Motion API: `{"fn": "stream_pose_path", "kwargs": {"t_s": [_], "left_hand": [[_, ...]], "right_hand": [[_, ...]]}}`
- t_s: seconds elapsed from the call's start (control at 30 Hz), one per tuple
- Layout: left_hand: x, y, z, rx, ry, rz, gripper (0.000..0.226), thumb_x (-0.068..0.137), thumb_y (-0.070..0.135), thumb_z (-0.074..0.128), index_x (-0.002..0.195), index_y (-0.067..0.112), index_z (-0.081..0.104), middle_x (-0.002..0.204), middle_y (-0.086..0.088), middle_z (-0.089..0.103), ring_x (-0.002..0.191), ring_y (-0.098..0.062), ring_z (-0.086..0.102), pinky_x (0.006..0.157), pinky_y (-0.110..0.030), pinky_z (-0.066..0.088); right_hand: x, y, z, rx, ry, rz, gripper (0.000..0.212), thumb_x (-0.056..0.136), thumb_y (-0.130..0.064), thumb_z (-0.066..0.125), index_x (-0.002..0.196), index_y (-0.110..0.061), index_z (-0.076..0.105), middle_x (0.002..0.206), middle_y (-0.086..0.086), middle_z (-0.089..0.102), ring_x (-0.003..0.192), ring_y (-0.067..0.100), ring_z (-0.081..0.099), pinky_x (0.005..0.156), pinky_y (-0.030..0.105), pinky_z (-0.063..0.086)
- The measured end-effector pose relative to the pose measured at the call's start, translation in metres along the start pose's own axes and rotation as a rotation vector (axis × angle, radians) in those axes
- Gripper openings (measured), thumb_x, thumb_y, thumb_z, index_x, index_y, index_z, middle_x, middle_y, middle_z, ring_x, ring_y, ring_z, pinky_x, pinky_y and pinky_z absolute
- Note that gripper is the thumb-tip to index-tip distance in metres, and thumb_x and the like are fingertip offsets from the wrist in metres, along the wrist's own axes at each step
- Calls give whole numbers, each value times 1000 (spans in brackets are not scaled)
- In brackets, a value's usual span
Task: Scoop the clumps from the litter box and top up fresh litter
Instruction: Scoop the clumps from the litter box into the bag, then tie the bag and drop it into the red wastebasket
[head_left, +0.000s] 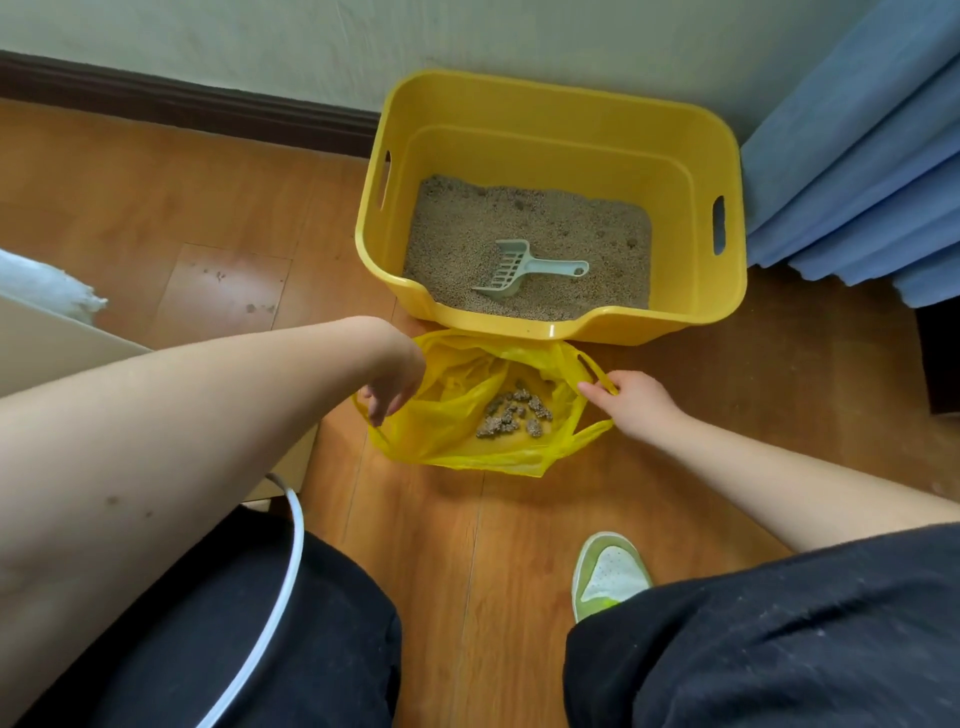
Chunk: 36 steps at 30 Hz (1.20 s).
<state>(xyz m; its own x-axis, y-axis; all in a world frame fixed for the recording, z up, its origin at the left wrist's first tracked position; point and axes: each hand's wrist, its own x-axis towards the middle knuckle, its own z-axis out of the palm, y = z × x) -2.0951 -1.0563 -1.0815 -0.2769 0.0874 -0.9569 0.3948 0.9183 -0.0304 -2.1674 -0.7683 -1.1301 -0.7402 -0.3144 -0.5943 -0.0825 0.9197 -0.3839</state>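
A yellow litter box (550, 111) stands on the wooden floor against the wall, part filled with tan litter (582, 228). A pale green slotted scoop (524, 267) lies on the litter, handle pointing right. In front of the box sits an open yellow plastic bag (467, 441) with several grey clumps (511, 413) inside. My left hand (392, 384) curls its fingers at the bag's left handle. My right hand (631, 402) pinches the bag's right handle.
A blue curtain (857, 166) hangs at the right beside the box. A dark skirting board (182, 106) runs along the wall. A pale furniture edge (47, 338) and a white cable (280, 587) lie at the left. My knees and a green-white shoe (608, 571) fill the foreground.
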Motion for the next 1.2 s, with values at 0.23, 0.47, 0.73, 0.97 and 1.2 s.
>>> {"fn": "stream_pose_path", "kwargs": {"t_s": [0.23,0.47,0.73,0.97,1.2], "left_hand": [[-5,-16,3,-605,256,47,28,90,48,64,96,22,70,78,2,60,71,-16,54,61,-27,43],[-35,39,33,-734,374,50,23,90,17,65,112,24,66,118,-1,58,105,-21,58,86,-29,46],[-75,110,72,-1252,807,-376,37,93,8,59,128,16,51,149,-9,28,87,-33,63,80,-39,52],[-119,119,63,-1490,571,-763,23,96,26,59,92,4,59,101,-19,64,97,-39,60,69,-35,39],[-196,101,32,-1520,552,-515,30,98,38,51,82,13,58,83,-7,70,84,-30,64,74,-38,51]], "right_hand": [[-19,-24,-33,47,-62,-98,50,98,-47,43,60,-15,39,57,3,41,57,20,38,55,34,26],[-61,-51,-44,213,-259,-3,47,98,-48,43,63,-18,50,58,-4,51,52,11,43,55,27,34],[-109,-30,-13,541,-282,374,34,102,-23,37,72,-11,48,64,4,49,50,14,43,47,23,40],[-165,-45,-37,633,-124,340,25,98,-22,48,81,-11,63,85,3,71,80,16,66,81,32,53],[-213,-92,-97,730,-37,240,19,98,-24,51,87,-20,65,93,-4,71,96,14,67,93,38,52]]}}
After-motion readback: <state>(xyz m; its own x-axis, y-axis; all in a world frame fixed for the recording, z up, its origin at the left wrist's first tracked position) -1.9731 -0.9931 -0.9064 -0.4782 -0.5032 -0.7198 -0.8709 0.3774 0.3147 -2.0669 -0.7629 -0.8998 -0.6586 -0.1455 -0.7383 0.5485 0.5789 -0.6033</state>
